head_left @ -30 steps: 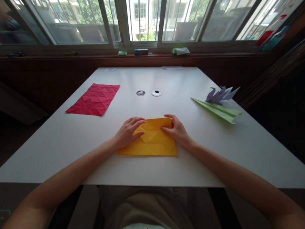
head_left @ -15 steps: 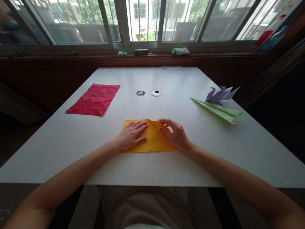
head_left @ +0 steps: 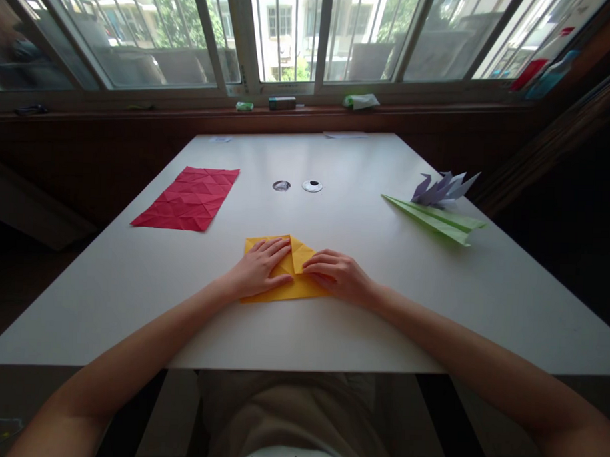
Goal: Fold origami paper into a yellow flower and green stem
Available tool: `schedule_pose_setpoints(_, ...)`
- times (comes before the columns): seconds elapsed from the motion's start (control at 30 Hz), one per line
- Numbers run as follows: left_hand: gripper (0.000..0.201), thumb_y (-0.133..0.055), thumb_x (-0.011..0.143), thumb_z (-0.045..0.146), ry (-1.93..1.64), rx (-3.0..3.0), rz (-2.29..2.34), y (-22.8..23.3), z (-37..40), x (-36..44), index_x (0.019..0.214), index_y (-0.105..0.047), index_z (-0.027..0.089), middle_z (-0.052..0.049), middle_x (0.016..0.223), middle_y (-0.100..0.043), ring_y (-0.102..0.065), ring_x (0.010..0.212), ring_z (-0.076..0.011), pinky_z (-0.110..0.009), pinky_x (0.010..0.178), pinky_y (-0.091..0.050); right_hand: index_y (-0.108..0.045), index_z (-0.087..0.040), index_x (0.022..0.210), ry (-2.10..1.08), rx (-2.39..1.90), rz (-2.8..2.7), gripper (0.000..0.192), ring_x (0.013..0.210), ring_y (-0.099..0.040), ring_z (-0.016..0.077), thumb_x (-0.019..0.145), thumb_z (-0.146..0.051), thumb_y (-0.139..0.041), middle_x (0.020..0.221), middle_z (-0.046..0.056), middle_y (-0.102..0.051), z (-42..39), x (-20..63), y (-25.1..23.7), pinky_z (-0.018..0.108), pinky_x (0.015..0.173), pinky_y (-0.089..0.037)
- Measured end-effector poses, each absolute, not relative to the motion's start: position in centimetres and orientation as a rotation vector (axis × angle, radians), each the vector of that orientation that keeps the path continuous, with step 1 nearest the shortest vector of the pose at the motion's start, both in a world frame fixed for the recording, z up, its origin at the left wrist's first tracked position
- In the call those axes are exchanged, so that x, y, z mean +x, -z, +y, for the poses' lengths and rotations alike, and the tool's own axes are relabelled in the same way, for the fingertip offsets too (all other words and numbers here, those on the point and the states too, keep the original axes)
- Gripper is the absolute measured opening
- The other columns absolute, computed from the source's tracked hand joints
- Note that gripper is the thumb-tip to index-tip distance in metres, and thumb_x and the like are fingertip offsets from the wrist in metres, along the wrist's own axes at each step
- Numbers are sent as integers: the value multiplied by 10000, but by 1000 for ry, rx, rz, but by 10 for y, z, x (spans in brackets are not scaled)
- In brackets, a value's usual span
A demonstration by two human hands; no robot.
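Note:
A sheet of yellow origami paper (head_left: 277,292) lies near the front of the white table (head_left: 301,342). Its upper right part is folded over, with the flap's edge running down the middle. My left hand (head_left: 263,267) rests flat on the paper's left half, fingers stretched out and pressing it down. At the right end, my right hand (head_left: 338,276) is closed on the folded corner, its fingertips together on the flap. The paper under both palms is hidden.
Creased red paper (head_left: 190,199) lies at the left. On the right are a green paper plane (head_left: 435,220) and purple folded-paper birds (head_left: 436,190). Two round inserts, the left one (head_left: 281,186) and the right one (head_left: 312,186), sit in the tabletop. Small packets (head_left: 282,103) line the windowsill.
My right hand has moved left and down, bringing the paper's right corner inward as a folded flap. The left hand has stayed nearly in place, and the paper has shifted slightly left.

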State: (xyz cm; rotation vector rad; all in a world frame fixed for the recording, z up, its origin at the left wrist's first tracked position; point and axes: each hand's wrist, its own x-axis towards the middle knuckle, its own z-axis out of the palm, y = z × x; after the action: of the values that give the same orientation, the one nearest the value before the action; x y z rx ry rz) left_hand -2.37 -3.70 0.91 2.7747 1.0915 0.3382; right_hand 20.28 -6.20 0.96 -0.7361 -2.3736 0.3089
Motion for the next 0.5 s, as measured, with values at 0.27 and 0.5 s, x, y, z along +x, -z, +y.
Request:
schedule_pose_setpoints(0.27,630,-396,786,530,-339,2758,1080,-12,-37,-24,1298,-333,170,-100,1377,-313,-257,1269,-232,-384,1044,-208,-638,-215,851,-307,-749,-2426,227,841,-572,152,837,-163,-418,887,39,-660,-61,202,-10,291,746,-493)
schedule_pose_setpoints(0.5,629,-402,782,532,-350,2751,1078,-11,-37,-25,1293,-341,169,-99,1377,-314,-264,1265,-234,-386,1041,-219,-636,-209,847,-298,-753,-2445,220,845,-569,149,829,-150,-424,888,38,-659,-62,202,-11,291,762,-486)
